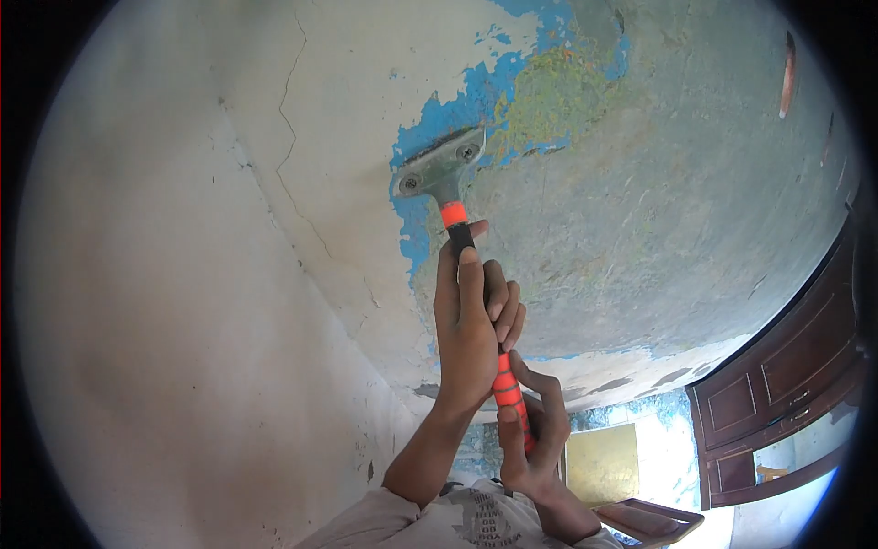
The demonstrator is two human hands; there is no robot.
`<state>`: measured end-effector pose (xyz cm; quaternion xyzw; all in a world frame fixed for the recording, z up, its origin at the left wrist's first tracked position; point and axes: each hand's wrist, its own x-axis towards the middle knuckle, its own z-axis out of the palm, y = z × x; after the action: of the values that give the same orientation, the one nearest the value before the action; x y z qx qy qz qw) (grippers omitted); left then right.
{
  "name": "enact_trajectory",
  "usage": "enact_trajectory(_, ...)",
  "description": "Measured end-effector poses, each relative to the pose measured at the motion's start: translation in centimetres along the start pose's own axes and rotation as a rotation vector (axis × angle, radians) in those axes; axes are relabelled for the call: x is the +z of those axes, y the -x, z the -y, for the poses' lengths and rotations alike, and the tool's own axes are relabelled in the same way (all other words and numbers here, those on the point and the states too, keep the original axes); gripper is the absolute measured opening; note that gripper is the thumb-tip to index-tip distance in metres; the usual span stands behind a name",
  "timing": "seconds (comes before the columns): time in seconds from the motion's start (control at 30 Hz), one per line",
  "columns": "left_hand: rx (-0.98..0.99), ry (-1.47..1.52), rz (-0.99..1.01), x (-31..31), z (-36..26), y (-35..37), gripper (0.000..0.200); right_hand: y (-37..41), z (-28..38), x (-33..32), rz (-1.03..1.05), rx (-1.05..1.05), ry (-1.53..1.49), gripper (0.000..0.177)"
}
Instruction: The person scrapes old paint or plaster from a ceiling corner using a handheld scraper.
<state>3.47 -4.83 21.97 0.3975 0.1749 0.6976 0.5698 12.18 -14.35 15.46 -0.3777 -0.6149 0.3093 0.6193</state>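
you're stretching your left hand (471,316) upward, fingers curling tight round the scraper (439,169) handle; your right hand (530,430) is gripping it lower down, blade meeting the painted surface (594,183).

Little clothing shows. At the bottom centre of the frame is a pale greyish-beige shirt (416,523), seemingly short-sleeved, its cloth soft and creased. A dark grey print (480,520) of fine lines and marks crosses it just right of the middle, too blurred to read. The left forearm (425,448) is bare from the sleeve edge onward, and the right forearm (562,511) is bare too. The left hand (471,316) and right hand (535,439) are uncovered.
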Motion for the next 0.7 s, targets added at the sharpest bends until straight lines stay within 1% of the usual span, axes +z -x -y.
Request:
enact_trajectory(0.13,-0.007,0.005,-0.012,-0.3,1.0,0.6,0.039,0.9,-0.3,-0.5,0.022,0.064,0.022,0.045)
enact_trajectory(0.33,0.025,-0.008,0.018,0.1,0.1,-0.1,0.04,0.1,0.3,-0.5,0.044,0.087,-0.012,0.045)
enact_trajectory(0.43,-0.02,0.002,-0.038,-0.1,0.9,0.6,0.039,1.0,-0.1,-0.6,0.031,0.098,-0.009,0.044)
enact_trajectory(0.5,-0.017,0.015,-0.017,0.0,0.4,0.3,0.039,0.7,-0.2,-0.4,0.017,0.076,-0.032,0.044)
enact_trajectory(0.6,-0.012,0.019,-0.001,0.0,0.1,0.3,0.039,0.9,0.2,-0.5,0.037,0.152,-0.033,0.043)
enact_trajectory(0.7,-0.012,0.013,-0.005,0.0,0.2,0.4,0.039,1.0,-0.1,-0.3,0.021,0.14,-0.054,0.044)
